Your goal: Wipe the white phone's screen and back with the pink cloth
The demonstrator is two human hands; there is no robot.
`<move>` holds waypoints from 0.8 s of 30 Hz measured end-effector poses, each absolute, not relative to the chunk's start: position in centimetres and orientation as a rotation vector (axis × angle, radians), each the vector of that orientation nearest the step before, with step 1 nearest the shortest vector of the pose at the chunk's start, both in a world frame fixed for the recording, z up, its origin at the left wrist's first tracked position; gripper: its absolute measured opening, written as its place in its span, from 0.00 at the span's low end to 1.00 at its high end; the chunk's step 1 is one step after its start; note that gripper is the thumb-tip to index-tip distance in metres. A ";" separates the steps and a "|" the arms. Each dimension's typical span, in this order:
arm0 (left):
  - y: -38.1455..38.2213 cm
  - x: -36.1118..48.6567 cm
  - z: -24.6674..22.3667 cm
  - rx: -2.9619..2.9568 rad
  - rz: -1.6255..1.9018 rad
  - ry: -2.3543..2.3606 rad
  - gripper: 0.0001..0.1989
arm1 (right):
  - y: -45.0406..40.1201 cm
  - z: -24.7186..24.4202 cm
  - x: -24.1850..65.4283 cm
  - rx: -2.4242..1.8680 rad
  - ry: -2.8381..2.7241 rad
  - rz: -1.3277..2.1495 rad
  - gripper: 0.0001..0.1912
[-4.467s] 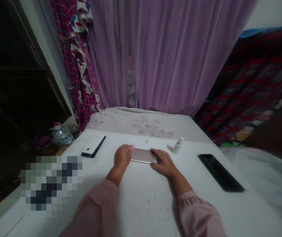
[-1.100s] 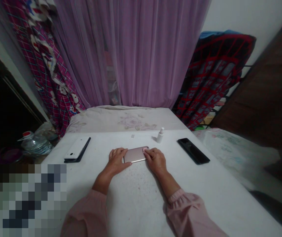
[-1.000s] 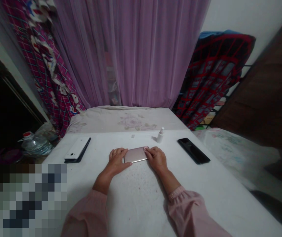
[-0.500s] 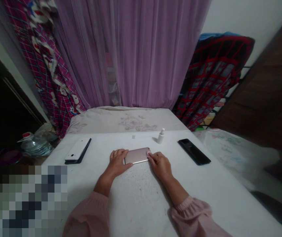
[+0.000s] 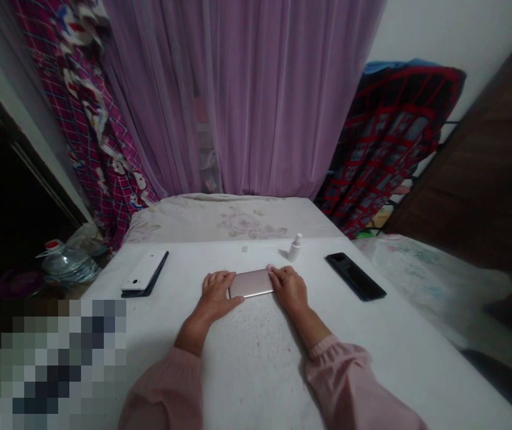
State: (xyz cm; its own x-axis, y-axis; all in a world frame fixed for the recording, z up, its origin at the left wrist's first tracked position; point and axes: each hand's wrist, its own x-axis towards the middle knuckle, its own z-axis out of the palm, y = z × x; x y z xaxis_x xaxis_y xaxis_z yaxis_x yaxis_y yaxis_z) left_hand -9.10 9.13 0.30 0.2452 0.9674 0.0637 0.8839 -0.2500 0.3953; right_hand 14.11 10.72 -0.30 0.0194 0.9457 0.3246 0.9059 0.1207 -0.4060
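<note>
A pinkish smartphone [image 5: 252,283] lies back up on the white-covered table, level with my body. My left hand [image 5: 216,292] grips its left end, thumb along the near edge and fingers at the far side. At the phone's right end, my right hand [image 5: 290,288] is closed in a pinch on a small pink cloth [image 5: 271,268]; a bit of it sticks out past the fingertips at the far right corner. How much of the cloth is under the fingers is hidden. Behind my right hand stands a small white spray bottle [image 5: 295,248].
A white phone [image 5: 143,272] rests on a dark one [image 5: 160,273] at the left. To the right lies a black phone [image 5: 355,276]. A tiny pale square [image 5: 244,249] is near the table's middle. Purple curtains [image 5: 265,95] hang behind; a large water bottle [image 5: 68,263] stands beyond the left edge.
My right hand has slid the cloth slightly up toward the phone's far right corner. My left hand keeps its hold, and the view has shifted a little.
</note>
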 end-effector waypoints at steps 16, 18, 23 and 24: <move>8.8 -10.2 1.5 2.178 0.371 1.774 0.33 | 11.1 0.3 13.4 -1.819 -1.977 -0.067 0.13; 8.8 -10.1 1.5 2.179 0.383 1.769 0.32 | 11.2 0.7 12.4 -1.797 -2.057 -0.093 0.14; 8.8 -10.0 1.2 2.185 0.404 1.764 0.32 | 10.6 1.8 8.1 -1.739 -2.188 -0.099 0.14; 8.8 -10.0 1.1 2.188 0.406 1.766 0.32 | 10.5 1.9 7.3 -1.706 -2.217 -0.085 0.14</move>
State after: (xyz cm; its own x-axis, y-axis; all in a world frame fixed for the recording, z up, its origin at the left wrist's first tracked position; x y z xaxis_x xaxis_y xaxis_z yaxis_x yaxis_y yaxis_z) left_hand -10.04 8.81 1.09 0.2046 0.9784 0.0308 0.8935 -0.1996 0.4023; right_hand 7.29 10.46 1.94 -0.2205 0.9274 0.3022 0.9477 0.2770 -0.1585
